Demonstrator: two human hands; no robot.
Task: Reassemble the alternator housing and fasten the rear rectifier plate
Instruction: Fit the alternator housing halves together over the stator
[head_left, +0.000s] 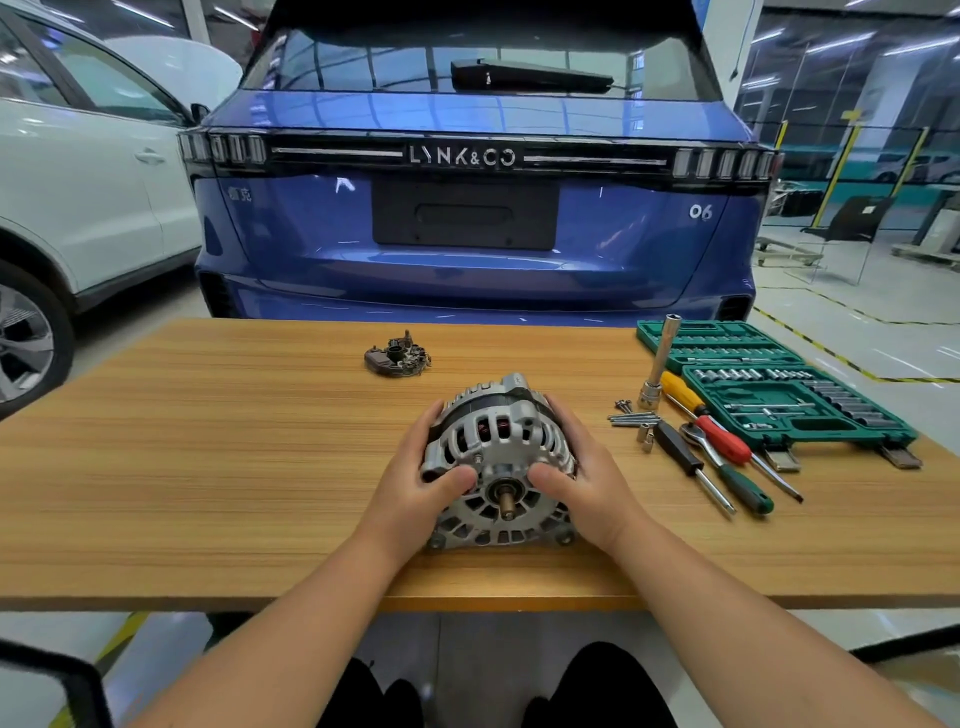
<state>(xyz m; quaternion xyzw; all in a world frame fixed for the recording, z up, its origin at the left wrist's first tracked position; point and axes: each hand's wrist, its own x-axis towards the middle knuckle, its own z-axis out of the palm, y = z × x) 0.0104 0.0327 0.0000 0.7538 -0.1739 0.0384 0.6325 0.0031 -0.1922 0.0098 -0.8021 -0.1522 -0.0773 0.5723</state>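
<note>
The silver alternator housing (501, 457) lies on the wooden table (234, 467), its shaft end tilted toward me. My left hand (415, 478) grips its left side, thumb on the front face. My right hand (576, 475) grips the right side the same way. The dark rectifier plate (397, 356) lies apart on the table, farther back and to the left. Long bolts and small screws (631, 415) lie to the right of the alternator.
A green socket set case (769, 384) lies open at the table's right. Beside it are a long socket extension (658, 364), a ratchet (701, 441) and several screwdrivers (717, 431). A blue car (467, 218) stands right behind the table, a white car (78, 208) to the left.
</note>
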